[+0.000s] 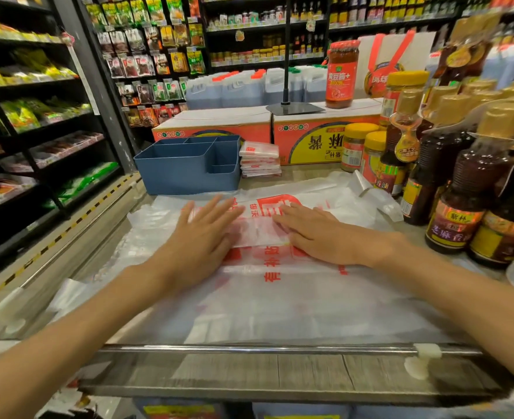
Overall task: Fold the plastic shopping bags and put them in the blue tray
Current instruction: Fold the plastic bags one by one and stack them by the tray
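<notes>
Fingers point(216, 207) of both hands straight and slightly spread, pressing flat, pinching nothing. Left hand point(203, 237) and right hand point(313, 234) lie palm-down side by side on a narrow folded strip of a plastic shopping bag point(258, 228), white with red print, just in front of the blue tray point(186, 173) on the tabletop point(280, 376). Looks like flattening a fold or squeezing air out, judging by the flat palms.

More unfolded bags point(280, 297) are spread loose under and in front of the strip, reaching toward the tabletop's near rail; how many sheets, cannot tell, they overlap and are see-through. One bag corner point(376, 201) trails off to the right of the tray, near the sauce bottles point(461, 207).

Blue tray sits behind the hands, several compartments, all visibly holding nothing. Stack of folded bags point(260, 160) stands just to the right of the tray, touching or nearly touching its side wall, not inside it.

Progress, as a judgement: early to middle. Some bags already folded into small squares but none transferred into the tray. Current bag only partly folded, still a long strip, needs more folds to reach stack size. Left: finish this one, fold the loose sheets, move everything into the tray
</notes>
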